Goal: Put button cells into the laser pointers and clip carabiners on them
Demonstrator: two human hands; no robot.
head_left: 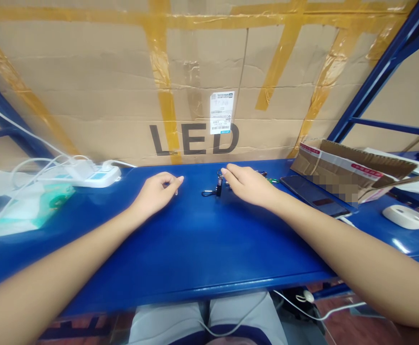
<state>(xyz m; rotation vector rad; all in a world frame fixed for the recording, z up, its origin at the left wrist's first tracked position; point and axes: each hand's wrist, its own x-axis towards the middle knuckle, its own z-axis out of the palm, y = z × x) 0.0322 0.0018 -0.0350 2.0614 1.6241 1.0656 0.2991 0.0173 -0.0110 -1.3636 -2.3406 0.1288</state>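
My right hand (247, 184) pinches a keychain (219, 184) above the blue table (195, 239). A metal ring shows at the thumb tip, with a short black piece below it and a small black carabiner clip (208, 193) pointing left. Behind the fingers, small dark and green parts (274, 180) stick out on the right; the hand hides what joins them. To the left, my left hand (157, 191) rests on the table with its fingers curled in and the thumb laid over them. Nothing shows in it.
A large taped cardboard box (116, 96) stands behind the table. At left are a white power strip (101, 176) with cables and a green-white packet (33, 211). A dark phone (313, 194), an open small carton (338, 167) and a white mouse (406, 216) lie right.
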